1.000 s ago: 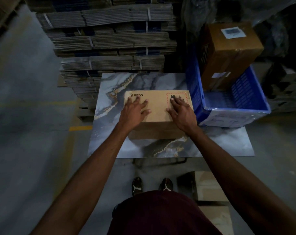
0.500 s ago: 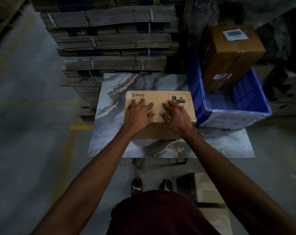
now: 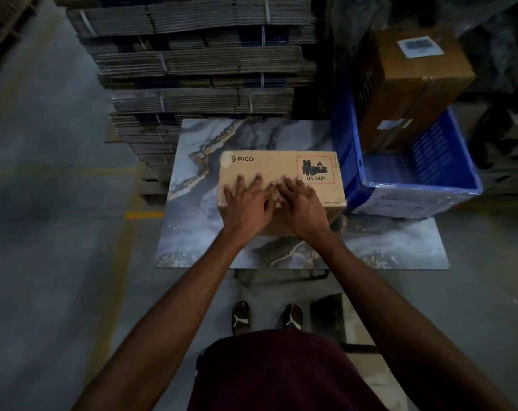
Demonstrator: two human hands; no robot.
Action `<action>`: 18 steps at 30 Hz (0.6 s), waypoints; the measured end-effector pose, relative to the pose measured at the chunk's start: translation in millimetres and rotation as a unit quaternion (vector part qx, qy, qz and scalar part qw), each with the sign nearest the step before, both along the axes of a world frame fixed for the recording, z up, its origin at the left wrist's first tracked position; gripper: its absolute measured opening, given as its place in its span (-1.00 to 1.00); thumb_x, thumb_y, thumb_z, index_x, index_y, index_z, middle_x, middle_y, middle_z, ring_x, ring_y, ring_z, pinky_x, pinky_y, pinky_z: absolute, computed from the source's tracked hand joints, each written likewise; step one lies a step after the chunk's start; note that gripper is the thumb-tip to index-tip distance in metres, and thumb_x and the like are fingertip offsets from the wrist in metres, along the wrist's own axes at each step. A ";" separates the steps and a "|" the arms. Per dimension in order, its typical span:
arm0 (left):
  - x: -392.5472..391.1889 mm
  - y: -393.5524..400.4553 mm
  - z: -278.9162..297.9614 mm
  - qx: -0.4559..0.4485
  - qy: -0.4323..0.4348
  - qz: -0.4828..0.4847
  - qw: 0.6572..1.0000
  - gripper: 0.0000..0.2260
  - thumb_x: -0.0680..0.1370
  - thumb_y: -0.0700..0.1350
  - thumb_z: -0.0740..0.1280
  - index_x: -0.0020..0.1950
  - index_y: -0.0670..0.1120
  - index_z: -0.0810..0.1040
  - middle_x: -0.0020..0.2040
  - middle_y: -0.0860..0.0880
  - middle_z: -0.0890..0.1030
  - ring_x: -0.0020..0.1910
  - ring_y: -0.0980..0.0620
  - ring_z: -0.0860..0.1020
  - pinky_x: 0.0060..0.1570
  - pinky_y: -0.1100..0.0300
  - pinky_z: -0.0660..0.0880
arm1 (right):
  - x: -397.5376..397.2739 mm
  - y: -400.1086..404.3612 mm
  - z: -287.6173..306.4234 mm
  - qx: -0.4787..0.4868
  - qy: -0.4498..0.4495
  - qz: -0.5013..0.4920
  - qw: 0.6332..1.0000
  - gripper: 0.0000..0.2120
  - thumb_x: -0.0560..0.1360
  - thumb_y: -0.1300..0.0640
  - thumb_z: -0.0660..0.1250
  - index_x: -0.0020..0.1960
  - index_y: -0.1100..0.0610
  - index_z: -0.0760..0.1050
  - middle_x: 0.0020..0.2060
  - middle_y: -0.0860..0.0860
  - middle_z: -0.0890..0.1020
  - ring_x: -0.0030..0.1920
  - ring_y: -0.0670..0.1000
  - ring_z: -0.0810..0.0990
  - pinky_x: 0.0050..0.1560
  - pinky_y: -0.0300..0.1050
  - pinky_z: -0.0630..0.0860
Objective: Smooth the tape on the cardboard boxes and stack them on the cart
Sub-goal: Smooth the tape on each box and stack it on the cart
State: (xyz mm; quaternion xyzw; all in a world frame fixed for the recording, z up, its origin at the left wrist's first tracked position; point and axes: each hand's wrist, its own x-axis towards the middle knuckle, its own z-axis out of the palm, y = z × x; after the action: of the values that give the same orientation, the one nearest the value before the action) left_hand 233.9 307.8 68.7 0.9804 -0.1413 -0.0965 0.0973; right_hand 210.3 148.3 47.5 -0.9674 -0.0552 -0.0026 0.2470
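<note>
left hand (image 3: 246, 203) and right hand (image 3: 302, 204) both flat, fingers spread and straight, pressing the top of the pico box (image 3: 269, 167), gripping nothing. fingertips meet near the box's middle, over the near half. box sits mid marble table (image 3: 192, 179), long axis left-right across the person, directly under both hands. tape not discernible. blue crate (image 3: 429, 161) touches the box's right end, brown carton (image 3: 412, 84) inside it. right hand nearer the crate side. cart not visible.
</note>
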 end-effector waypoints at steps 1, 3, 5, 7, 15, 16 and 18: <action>-2.5 0.1 -3.3 -0.002 -0.002 0.003 1.000 -0.58 0.68 0.15 0.08 0.56 0.21 0.28 0.62 0.01 0.18 0.58 -0.30 0.05 0.49 -0.36 -0.03 | -2.2 0.7 -2.6 -0.002 -0.002 -0.004 1.000 -0.57 0.71 0.03 0.15 0.55 0.08 0.35 0.55 0.09 0.34 0.56 0.22 0.26 0.52 0.22 0.23; 0.9 2.8 -2.7 -0.011 -0.002 0.001 1.000 -0.58 0.68 0.17 0.07 0.56 0.23 0.26 0.63 0.02 0.16 0.59 -0.28 0.04 0.50 -0.34 -0.04 | 0.1 -0.4 -2.8 -0.008 0.002 0.001 1.000 -0.56 0.71 0.00 0.14 0.57 0.06 0.32 0.57 0.07 0.31 0.57 0.20 0.24 0.52 0.21 0.21; 6.5 6.4 3.3 -0.011 0.003 -0.013 1.000 -0.58 0.67 0.18 0.10 0.55 0.25 0.28 0.62 0.03 0.17 0.58 -0.27 0.07 0.50 -0.31 -0.01 | 3.8 -5.7 1.2 -0.003 0.012 0.019 1.000 -0.54 0.70 -0.01 0.18 0.57 0.05 0.31 0.57 0.07 0.30 0.57 0.20 0.23 0.52 0.22 0.22; 6.3 9.7 3.1 -0.006 -0.011 -0.023 1.000 -0.60 0.66 0.18 0.13 0.51 0.26 0.34 0.60 0.04 0.23 0.57 -0.25 0.12 0.50 -0.26 0.05 | 2.2 -12.5 2.0 0.031 0.017 0.021 0.999 -0.54 0.67 -0.01 0.26 0.54 0.06 0.37 0.56 0.05 0.33 0.57 0.18 0.24 0.52 0.21 0.24; -3.2 22.6 -23.2 -0.068 -0.056 -0.016 0.996 -0.61 0.65 0.25 0.09 0.48 0.29 0.38 0.58 0.11 0.26 0.60 -0.12 0.13 0.54 -0.12 0.03 | -3.5 -18.1 -0.3 -0.001 0.013 0.007 1.000 -0.59 0.69 -0.10 0.18 0.50 -0.06 0.41 0.55 -0.08 0.35 0.57 0.03 0.24 0.55 0.22 0.15; 0.1 26.2 -19.8 -0.067 -0.051 -0.031 0.996 -0.61 0.65 0.24 0.12 0.48 0.28 0.39 0.58 0.10 0.26 0.59 -0.11 0.14 0.53 -0.11 0.05 | -2.0 -22.3 2.8 -0.012 0.011 0.012 1.000 -0.60 0.68 -0.12 0.18 0.49 -0.09 0.42 0.54 -0.10 0.36 0.57 0.01 0.25 0.54 0.25 0.15; 3.2 39.8 -18.6 -0.080 -0.054 -0.044 0.994 -0.61 0.63 0.23 0.21 0.45 0.23 0.44 0.57 0.08 0.30 0.57 -0.07 0.19 0.50 -0.08 0.11 | -4.2 -33.3 3.9 0.000 0.003 -0.004 1.000 -0.63 0.67 -0.11 0.20 0.45 -0.10 0.45 0.51 -0.10 0.40 0.55 0.00 0.28 0.53 0.27 0.17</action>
State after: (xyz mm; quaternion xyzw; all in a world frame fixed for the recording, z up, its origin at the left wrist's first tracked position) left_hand 237.1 347.6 50.1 0.9662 -0.1962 -0.0364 0.1633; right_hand 206.2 114.9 51.4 -0.9678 -0.0501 -0.0007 0.2467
